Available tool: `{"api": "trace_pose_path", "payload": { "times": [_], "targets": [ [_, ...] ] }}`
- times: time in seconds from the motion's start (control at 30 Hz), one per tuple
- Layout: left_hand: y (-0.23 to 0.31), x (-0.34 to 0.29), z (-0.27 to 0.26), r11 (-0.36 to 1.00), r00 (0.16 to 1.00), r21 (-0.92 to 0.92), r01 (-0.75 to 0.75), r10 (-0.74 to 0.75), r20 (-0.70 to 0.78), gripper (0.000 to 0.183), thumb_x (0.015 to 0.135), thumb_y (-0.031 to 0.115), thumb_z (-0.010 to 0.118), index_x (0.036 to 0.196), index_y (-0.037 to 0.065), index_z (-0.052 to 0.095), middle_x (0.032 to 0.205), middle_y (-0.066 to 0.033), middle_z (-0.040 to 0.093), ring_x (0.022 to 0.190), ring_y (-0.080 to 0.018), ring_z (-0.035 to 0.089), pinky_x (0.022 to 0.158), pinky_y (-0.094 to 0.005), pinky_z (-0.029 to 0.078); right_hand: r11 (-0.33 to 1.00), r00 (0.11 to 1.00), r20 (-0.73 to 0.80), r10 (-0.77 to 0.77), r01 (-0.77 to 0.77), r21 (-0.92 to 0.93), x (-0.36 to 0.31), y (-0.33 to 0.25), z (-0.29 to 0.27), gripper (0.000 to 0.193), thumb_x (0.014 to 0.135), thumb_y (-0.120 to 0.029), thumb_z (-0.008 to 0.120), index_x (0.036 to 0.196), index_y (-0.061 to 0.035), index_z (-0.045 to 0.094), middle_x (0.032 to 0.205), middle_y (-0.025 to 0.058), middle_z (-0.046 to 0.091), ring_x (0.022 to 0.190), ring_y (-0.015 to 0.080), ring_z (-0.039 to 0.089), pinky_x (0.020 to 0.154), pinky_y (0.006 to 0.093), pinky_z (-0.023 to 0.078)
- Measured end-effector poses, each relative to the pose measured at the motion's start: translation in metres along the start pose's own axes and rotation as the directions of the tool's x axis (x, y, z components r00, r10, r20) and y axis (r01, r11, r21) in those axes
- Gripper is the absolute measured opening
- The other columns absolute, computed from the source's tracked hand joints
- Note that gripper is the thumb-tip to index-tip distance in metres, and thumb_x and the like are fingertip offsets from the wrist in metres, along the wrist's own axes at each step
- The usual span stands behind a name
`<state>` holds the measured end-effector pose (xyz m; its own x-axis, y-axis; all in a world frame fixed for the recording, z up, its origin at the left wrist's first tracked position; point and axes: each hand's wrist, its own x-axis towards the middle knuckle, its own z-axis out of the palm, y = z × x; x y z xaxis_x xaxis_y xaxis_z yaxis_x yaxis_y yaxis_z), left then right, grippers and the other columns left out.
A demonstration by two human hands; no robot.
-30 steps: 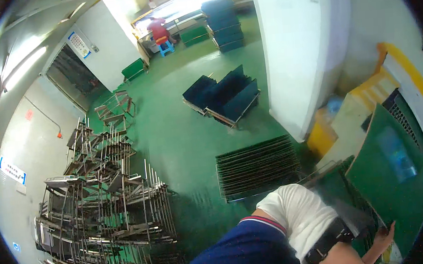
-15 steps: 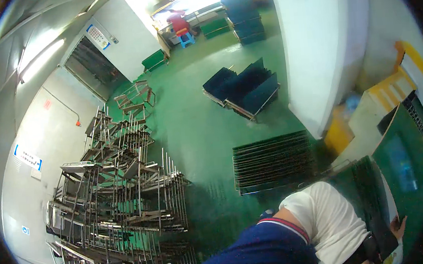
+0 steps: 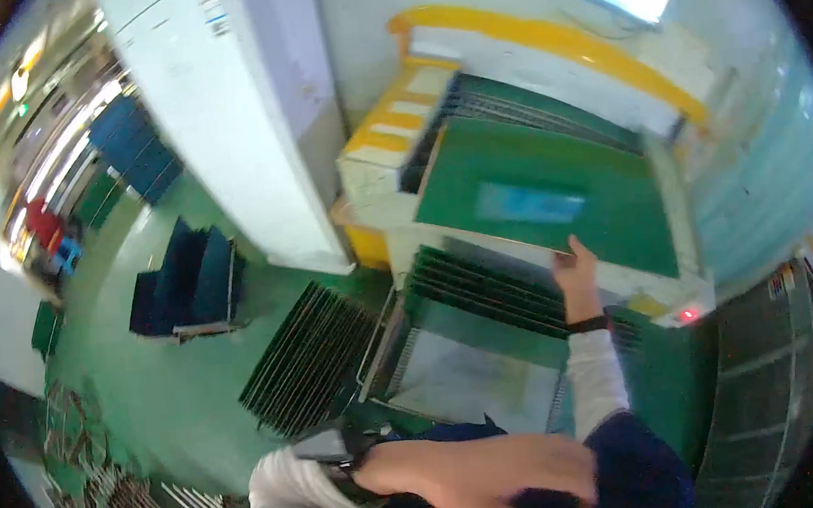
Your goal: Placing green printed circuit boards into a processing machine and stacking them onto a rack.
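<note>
A flat green panel [image 3: 603,200] lies slanted on the white and yellow machine ahead of me, with a bright reflection on its surface. My right hand [image 3: 576,269], a dark band on its wrist, is closed at the panel's near edge. Across the bottom of the view reaches my left hand [image 3: 510,475], with a watch on its wrist. It is in front of my body, close to my right sleeve, and its fingers are blurred. Below the panel stands a rack [image 3: 472,363] with several dark green boards in slots and a pale sheet.
Left of the rack, another rack of upright dark boards [image 3: 310,362] stands on the green floor. Beyond it is a stack of dark blue panels [image 3: 189,281]. A white pillar [image 3: 223,106] rises behind. Metal frames [image 3: 140,504] are at lower left; a person [image 3: 44,225] sits far left.
My view has swung right toward the machine, which now sits in the middle. My left hand has come into clear view. My right hand is still at the panel's edge.
</note>
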<state>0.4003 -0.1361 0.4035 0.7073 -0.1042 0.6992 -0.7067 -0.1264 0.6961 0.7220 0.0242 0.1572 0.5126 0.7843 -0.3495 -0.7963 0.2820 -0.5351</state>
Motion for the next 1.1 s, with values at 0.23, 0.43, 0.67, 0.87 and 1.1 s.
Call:
{"api": "trace_pose_path", "payload": {
  "times": [0.23, 0.43, 0.67, 0.87, 1.1],
  "targets": [
    [-0.032, -0.100, -0.022, 0.728, 0.666, -0.131, 0.673, -0.673, -0.322, 0.038, 0.086, 0.021, 0.068, 0.116, 0.000, 0.059, 0.112, -0.0127, 0.060, 0.109, -0.0260, 0.056, 0.094, -0.0370, 0.042, 0.995, 0.995, -0.090, -0.050, 0.057, 0.078, 0.038, -0.035, -0.017, 0.008, 0.088, -0.007, 0.062, 0.092, -0.0042, 0.056, 0.091, 0.0079, 0.060, 0.081, 0.0212, 0.058, 0.077, 0.0363, 0.052],
    [-0.054, -0.203, 0.010, 0.428, -0.004, -0.547, 0.719, -0.785, -0.619, 0.032, 0.088, 0.017, 0.066, 0.114, -0.002, 0.060, 0.105, -0.0075, 0.064, 0.100, -0.0149, 0.058, 0.089, -0.0294, 0.046, 0.986, 0.999, -0.036, 0.019, -0.012, 0.168, 0.060, -0.021, 0.015, 0.005, 0.090, -0.007, 0.060, 0.092, -0.0049, 0.055, 0.093, 0.0082, 0.060, 0.090, 0.0223, 0.059, 0.086, 0.0409, 0.051],
    [-0.091, -0.304, 0.051, 0.341, -0.306, -0.668, 0.661, -0.691, -0.655, 0.033, 0.087, 0.025, 0.068, 0.105, -0.003, 0.063, 0.091, -0.0059, 0.066, 0.083, -0.0127, 0.060, 0.077, -0.0265, 0.047, 0.992, 0.999, 0.032, -0.019, 0.015, 0.123, 0.066, -0.022, 0.022, 0.013, 0.088, -0.006, 0.060, 0.099, -0.0058, 0.053, 0.101, 0.0102, 0.058, 0.099, 0.0292, 0.057, 0.093, 0.0482, 0.048],
    [-0.123, -0.369, 0.083, 0.218, -0.433, -0.746, 0.629, -0.699, -0.569, 0.033, 0.085, 0.027, 0.070, 0.103, 0.000, 0.065, 0.087, -0.0052, 0.068, 0.076, -0.0135, 0.062, 0.070, -0.0276, 0.048, 0.991, 0.993, 0.054, 0.109, -0.113, 0.073, 0.089, -0.038, 0.018, 0.017, 0.087, -0.009, 0.060, 0.102, -0.0049, 0.051, 0.108, 0.0141, 0.056, 0.101, 0.0299, 0.056, 0.092, 0.0477, 0.050],
    [-0.163, -0.439, 0.128, 0.055, -0.475, -0.674, 0.737, -0.667, -0.574, 0.038, 0.082, 0.037, 0.070, 0.095, 0.001, 0.067, 0.080, -0.0061, 0.068, 0.071, -0.0128, 0.061, 0.062, -0.0272, 0.046, 0.984, 0.970, 0.170, 0.176, -0.168, -0.063, 0.057, -0.049, 0.029, 0.025, 0.090, -0.017, 0.056, 0.105, 0.0012, 0.046, 0.102, 0.0241, 0.057, 0.100, 0.0356, 0.058, 0.088, 0.0463, 0.053]
  ]
}}
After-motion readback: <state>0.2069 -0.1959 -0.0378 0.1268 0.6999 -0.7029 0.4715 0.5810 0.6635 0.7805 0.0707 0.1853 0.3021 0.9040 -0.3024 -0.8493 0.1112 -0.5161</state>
